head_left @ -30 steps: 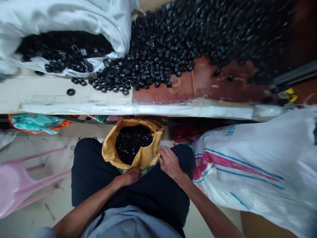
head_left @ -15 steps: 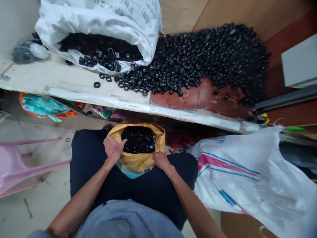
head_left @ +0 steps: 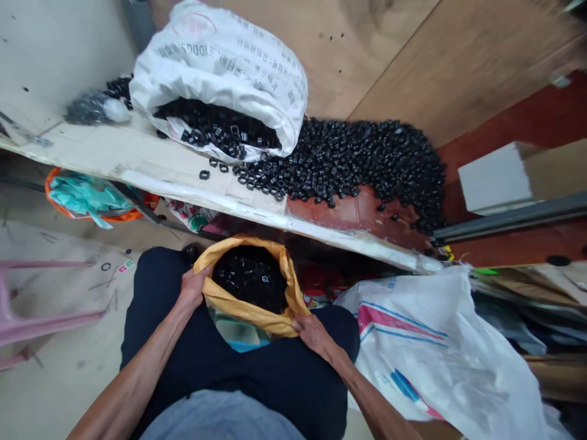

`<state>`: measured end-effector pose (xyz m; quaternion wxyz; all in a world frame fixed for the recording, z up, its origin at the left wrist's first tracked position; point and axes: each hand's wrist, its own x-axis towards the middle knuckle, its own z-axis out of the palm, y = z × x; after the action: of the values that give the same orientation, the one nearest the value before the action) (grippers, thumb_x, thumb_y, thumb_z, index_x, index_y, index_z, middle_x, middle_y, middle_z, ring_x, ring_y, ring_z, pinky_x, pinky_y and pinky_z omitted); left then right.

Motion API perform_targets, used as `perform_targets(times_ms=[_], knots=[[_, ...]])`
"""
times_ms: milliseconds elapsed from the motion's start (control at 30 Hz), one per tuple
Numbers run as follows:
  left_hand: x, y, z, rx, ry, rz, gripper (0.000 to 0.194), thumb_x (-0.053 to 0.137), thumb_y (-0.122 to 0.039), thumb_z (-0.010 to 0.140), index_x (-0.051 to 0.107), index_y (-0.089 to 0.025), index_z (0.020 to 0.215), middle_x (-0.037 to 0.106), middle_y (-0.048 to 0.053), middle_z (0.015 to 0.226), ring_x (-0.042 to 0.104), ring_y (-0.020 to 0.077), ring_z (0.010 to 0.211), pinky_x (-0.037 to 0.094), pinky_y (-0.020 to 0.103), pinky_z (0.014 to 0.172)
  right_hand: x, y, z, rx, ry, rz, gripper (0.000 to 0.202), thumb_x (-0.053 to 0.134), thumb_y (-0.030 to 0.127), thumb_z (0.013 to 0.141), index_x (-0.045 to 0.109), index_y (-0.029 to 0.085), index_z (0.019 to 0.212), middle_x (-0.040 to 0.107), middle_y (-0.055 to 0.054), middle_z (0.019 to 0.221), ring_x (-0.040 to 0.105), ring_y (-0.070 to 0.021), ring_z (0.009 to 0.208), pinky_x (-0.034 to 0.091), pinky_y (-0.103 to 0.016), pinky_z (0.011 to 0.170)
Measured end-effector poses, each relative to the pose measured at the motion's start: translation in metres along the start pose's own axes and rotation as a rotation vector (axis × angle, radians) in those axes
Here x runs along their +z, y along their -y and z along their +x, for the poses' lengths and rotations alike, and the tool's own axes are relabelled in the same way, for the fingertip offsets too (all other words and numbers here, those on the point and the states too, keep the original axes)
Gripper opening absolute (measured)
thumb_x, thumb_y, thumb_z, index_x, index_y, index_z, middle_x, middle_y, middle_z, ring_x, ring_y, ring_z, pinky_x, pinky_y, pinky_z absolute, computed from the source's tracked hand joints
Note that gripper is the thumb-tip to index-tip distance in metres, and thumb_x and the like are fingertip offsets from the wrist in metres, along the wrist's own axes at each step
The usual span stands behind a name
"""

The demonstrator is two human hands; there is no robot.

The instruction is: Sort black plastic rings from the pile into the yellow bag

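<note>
Between my knees stands a yellow sack (head_left: 247, 310) with its mouth spread wide and black nuts (head_left: 250, 275) inside. My left hand (head_left: 193, 287) grips the sack's rim on the left side. On the lower right part of the rim, my right hand (head_left: 312, 330) is closed on the yellow material, with some fingertips hidden by it. On the workbench beyond lies a white sack (head_left: 220, 55), its open mouth facing me and full of similar black nuts. A large heap of black nuts (head_left: 367, 159) spreads to the right of it.
The bench's pale front edge (head_left: 229, 211) runs just beyond the yellow sack. At the right stands a big white bag (head_left: 413, 342) with pink and blue stripes. A pink stool (head_left: 9, 305) is at the far left, and an orange-rimmed basket (head_left: 87, 192) sits under the bench.
My left hand has shifted left and my right hand lower, and the sack's mouth is stretched and tilted down to the right. The camera view has also shifted, showing more of the wall.
</note>
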<state>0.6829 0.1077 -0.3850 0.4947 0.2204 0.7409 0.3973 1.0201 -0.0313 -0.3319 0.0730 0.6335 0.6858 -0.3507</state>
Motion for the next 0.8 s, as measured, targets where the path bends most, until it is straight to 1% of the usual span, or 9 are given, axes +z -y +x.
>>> perform_targets(times_ms=[100, 200, 333, 467, 533, 633, 700, 733, 800], knots=[[-0.01, -0.001, 0.002, 0.007, 0.002, -0.071, 0.04, 0.072, -0.037, 0.064, 0.072, -0.01, 0.094, 0.071, 0.007, 0.078, 0.064, 0.0191, 0.062, 0.048, 0.028, 0.055, -0.01, -0.014, -0.006, -0.041, -0.051, 0.104, 0.031, 0.041, 0.032, 0.1, 0.058, 0.021, 0.077, 0.06, -0.001, 0.072, 0.056, -0.0152, 0.066, 0.036, -0.026, 0.062], [-0.012, 0.003, -0.004, 0.006, 0.067, -0.044, 0.045, 0.077, -0.043, 0.06, 0.075, -0.01, 0.091, 0.072, 0.007, 0.078, 0.062, 0.0183, 0.062, 0.045, 0.027, 0.055, -0.006, -0.021, -0.001, -0.062, -0.038, 0.177, 0.029, 0.045, 0.035, 0.096, 0.057, 0.021, 0.073, 0.058, 0.0, 0.069, 0.054, -0.0151, 0.063, 0.034, -0.026, 0.06], [-0.011, 0.01, -0.008, 0.014, 0.126, 0.043, 0.05, 0.08, -0.052, 0.06, 0.076, -0.011, 0.09, 0.072, 0.006, 0.077, 0.061, 0.0187, 0.064, 0.042, 0.027, 0.057, 0.004, -0.018, 0.005, -0.003, -0.052, 0.176, 0.029, 0.049, 0.033, 0.092, 0.056, 0.02, 0.067, 0.054, 0.0, 0.063, 0.052, -0.0148, 0.061, 0.031, -0.027, 0.058], [-0.009, 0.011, -0.004, 0.019, 0.132, 0.106, 0.051, 0.078, -0.056, 0.065, 0.076, -0.011, 0.089, 0.07, 0.005, 0.073, 0.061, 0.0198, 0.065, 0.041, 0.028, 0.057, 0.001, -0.008, 0.005, 0.063, -0.116, 0.159, 0.029, 0.055, 0.039, 0.091, 0.058, 0.021, 0.069, 0.056, 0.001, 0.065, 0.054, -0.015, 0.063, 0.032, -0.026, 0.059], [-0.01, 0.011, -0.002, 0.021, 0.14, 0.136, 0.05, 0.077, -0.057, 0.066, 0.075, -0.011, 0.086, 0.069, 0.004, 0.068, 0.061, 0.0206, 0.064, 0.04, 0.028, 0.057, -0.001, 0.001, 0.006, 0.122, -0.217, 0.147, 0.029, 0.054, 0.043, 0.093, 0.061, 0.021, 0.076, 0.061, -0.001, 0.074, 0.057, -0.0179, 0.073, 0.038, -0.027, 0.066], [-0.013, 0.008, -0.001, 0.037, 0.162, 0.189, 0.049, 0.077, -0.058, 0.068, 0.074, -0.012, 0.085, 0.069, 0.004, 0.067, 0.062, 0.0222, 0.065, 0.04, 0.028, 0.057, -0.004, 0.015, 0.013, 0.224, -0.493, 0.048, 0.03, 0.057, 0.046, 0.092, 0.066, 0.018, 0.095, 0.063, -0.009, 0.098, 0.056, -0.0255, 0.095, 0.044, -0.035, 0.083], [-0.016, 0.006, -0.002, 0.047, 0.173, 0.217, 0.048, 0.076, -0.058, 0.069, 0.075, -0.014, 0.087, 0.07, 0.005, 0.07, 0.063, 0.0238, 0.068, 0.04, 0.029, 0.059, -0.006, 0.022, 0.022, 0.282, -0.66, -0.074, 0.043, 0.063, 0.046, 0.088, 0.063, 0.014, 0.116, 0.059, -0.015, 0.118, 0.052, -0.0313, 0.109, 0.043, -0.041, 0.093], [-0.017, 0.004, -0.002, 0.057, 0.176, 0.233, 0.048, 0.075, -0.059, 0.07, 0.075, -0.015, 0.088, 0.071, 0.005, 0.072, 0.064, 0.0245, 0.07, 0.041, 0.029, 0.06, -0.007, 0.024, 0.029, 0.314, -0.708, -0.131, 0.053, 0.066, 0.046, 0.086, 0.059, 0.012, 0.126, 0.055, -0.018, 0.127, 0.049, -0.0341, 0.115, 0.043, -0.043, 0.096], [-0.018, 0.0, -0.002, 0.112, 0.162, 0.302, 0.048, 0.073, -0.062, 0.072, 0.074, -0.017, 0.089, 0.073, 0.006, 0.077, 0.066, 0.026, 0.075, 0.042, 0.03, 0.062, -0.011, 0.023, 0.044, 0.392, -0.707, -0.184, 0.07, 0.069, 0.044, 0.084, 0.048, 0.007, 0.139, 0.048, -0.024, 0.137, 0.045, -0.0385, 0.123, 0.043, -0.045, 0.098]])
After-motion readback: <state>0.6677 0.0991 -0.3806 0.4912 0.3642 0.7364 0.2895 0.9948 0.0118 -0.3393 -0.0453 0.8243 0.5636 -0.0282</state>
